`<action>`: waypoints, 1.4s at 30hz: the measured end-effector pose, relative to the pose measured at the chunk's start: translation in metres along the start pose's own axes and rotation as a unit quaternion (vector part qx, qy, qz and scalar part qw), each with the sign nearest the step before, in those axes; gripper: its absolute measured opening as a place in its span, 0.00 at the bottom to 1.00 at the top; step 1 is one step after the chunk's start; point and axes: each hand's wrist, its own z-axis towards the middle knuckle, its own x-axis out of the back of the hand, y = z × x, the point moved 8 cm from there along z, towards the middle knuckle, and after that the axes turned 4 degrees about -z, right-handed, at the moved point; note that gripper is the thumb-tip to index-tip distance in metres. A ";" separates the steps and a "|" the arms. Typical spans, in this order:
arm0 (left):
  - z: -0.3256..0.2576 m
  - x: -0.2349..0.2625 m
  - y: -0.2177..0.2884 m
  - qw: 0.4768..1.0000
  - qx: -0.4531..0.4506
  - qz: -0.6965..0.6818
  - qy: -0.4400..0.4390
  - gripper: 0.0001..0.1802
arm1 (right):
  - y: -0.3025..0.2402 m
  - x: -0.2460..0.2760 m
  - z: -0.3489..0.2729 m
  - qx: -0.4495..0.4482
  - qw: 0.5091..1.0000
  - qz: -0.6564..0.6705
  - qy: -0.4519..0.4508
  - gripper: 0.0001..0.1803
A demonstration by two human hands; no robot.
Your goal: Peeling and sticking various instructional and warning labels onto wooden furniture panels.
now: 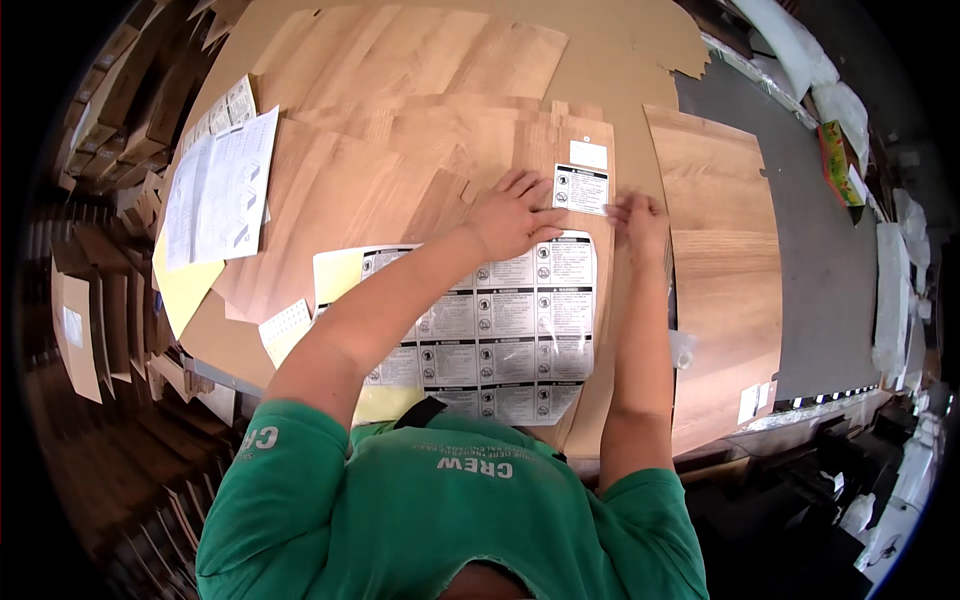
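Observation:
A small black-and-white warning label (581, 190) sits near the right end of a wood-grain panel (420, 150), just below a blank white sticker (588, 154). My left hand (515, 215) rests on the panel with fingers spread, its fingertips close to the label's left edge. On the other side, my right hand (638, 218) has its fingers pinched together at the label's lower right corner. Under my left forearm lies a large sheet of warning labels (505, 345), printed in rows, its near edge against my green shirt.
Printed papers (222, 190) and a yellow sheet (185, 285) lie on the left of the stacked panels. Another wood-grain panel (725, 260) stands to the right, over a dark grey surface (820, 270). Stacked cardboard (100, 310) fills the far left; a green-and-red box (838, 165) is at right.

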 end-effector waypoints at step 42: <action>-0.430 0.134 0.001 0.623 0.665 -0.265 0.315 0.61 | 0.026 -0.006 -0.248 0.231 0.885 -0.401 -0.043 0.22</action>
